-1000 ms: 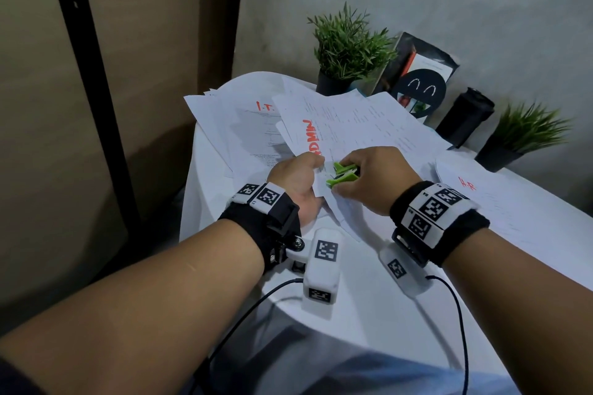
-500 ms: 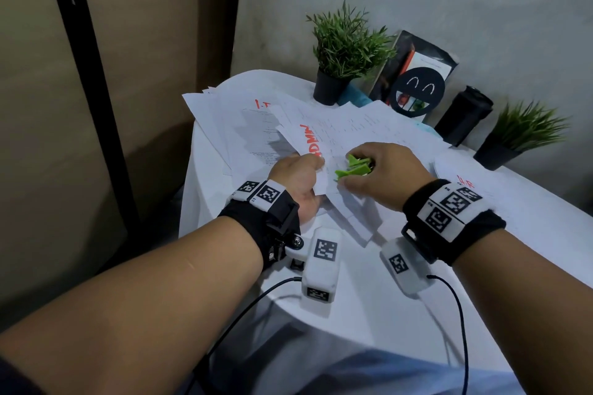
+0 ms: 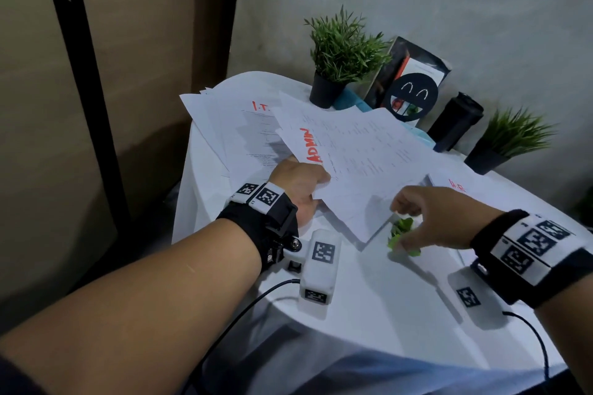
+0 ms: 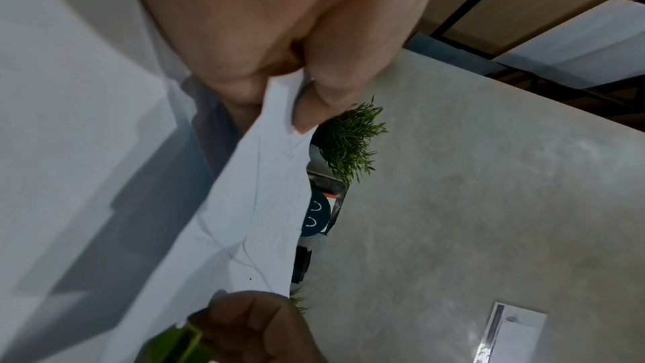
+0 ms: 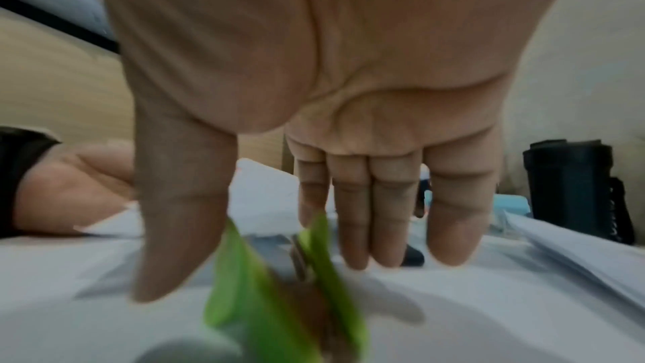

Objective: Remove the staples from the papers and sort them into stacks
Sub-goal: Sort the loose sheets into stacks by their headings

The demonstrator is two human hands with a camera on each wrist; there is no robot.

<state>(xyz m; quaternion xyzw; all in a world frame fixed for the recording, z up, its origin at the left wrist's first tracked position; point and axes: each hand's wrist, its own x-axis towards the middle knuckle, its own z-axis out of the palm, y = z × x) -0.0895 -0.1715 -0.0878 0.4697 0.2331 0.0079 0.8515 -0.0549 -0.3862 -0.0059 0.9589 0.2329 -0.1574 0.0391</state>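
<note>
My left hand [image 3: 298, 183] pinches the near corner of the paper set marked ADMIN [image 3: 353, 154] between thumb and fingers [image 4: 307, 109], holding that corner a little off the white table [image 3: 369, 324]. The sheets [image 4: 251, 217] fan out loosely below the pinch. My right hand [image 3: 417, 221] hovers low over the table to the right of those papers. Its thumb and fingers [image 5: 352, 231] point straight down on either side of the green staple remover [image 3: 402, 236], which is blurred and spread apart at the tabletop [image 5: 279, 286].
A paper stack marked I.T. [image 3: 253, 125] lies at the back left, and one with red letters [image 3: 465, 189] at the right. Two potted plants [image 3: 343, 51] [image 3: 510, 138], a black bottle [image 3: 455, 122] and a smiley card [image 3: 414, 96] line the wall.
My right hand has pulled the staple remover away from the ADMIN corner, down and right to the table, and its fingers have straightened. The left hand keeps its hold on the papers.
</note>
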